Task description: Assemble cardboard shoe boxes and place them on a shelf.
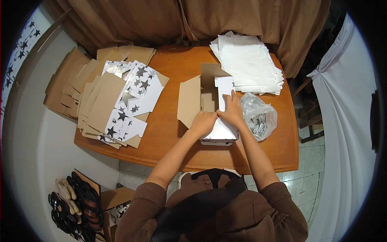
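Observation:
A partly folded cardboard box (pixel 209 97), white outside with dark stars and plain brown inside, stands on the table in front of me. Its left and far flaps stick out, and a white flap (pixel 224 86) rises on the right. My left hand (pixel 203 123) is closed on the box's near edge, fingers curled, with the fingertips hidden. Beside it, my right hand (pixel 232 109) lies against the white right side with fingers spread and stretched away from me. Its thumb meets the near edge next to my left hand.
Flat star-printed cardboard blanks (pixel 128 97) and brown ones lie piled at the left. A stack of white sheets or bags (pixel 248 60) sits at the far right, near a clear plastic bag (pixel 260 117) of small silvery packets. Sandals (pixel 76 199) hang or lie at lower left.

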Demonstrator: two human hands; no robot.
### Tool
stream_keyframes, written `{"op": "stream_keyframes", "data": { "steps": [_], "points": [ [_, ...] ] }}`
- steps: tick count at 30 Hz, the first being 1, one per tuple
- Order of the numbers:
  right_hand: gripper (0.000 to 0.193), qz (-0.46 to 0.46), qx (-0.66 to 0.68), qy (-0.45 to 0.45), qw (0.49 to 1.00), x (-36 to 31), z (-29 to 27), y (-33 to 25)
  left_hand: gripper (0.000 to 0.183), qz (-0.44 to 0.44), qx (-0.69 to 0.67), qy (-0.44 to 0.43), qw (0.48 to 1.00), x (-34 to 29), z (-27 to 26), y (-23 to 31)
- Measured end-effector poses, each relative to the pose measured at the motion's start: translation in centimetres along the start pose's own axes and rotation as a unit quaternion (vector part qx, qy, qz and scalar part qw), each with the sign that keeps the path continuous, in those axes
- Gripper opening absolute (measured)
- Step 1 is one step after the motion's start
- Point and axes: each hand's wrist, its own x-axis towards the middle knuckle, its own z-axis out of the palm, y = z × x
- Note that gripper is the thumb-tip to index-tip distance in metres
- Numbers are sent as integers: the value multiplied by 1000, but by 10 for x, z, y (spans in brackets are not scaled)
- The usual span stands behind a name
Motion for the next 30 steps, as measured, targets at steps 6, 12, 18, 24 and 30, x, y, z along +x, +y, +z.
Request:
{"op": "stream_keyframes", "data": {
  "steps": [6,12,18,24,30],
  "points": [
    [73,8,94,-7,995,1,-4,4,25,3,-13,5,1000,0,-2,-1],
    [68,5,91,-1,996,-1,-3,4,21,-27,-78,1,997,1,-4,-2],
    [43,-38,78,1,996,-4,-1,15,18,-5,-88,21,996,-7,-21,-13],
    [39,-60,98,11,993,-5,4,19,10,2,8,26,1000,-6,-18,-11],
    [39,-75,97,28,992,-6,7,19,11,-2,-29,15,999,-1,-18,-11]
  ]
}}
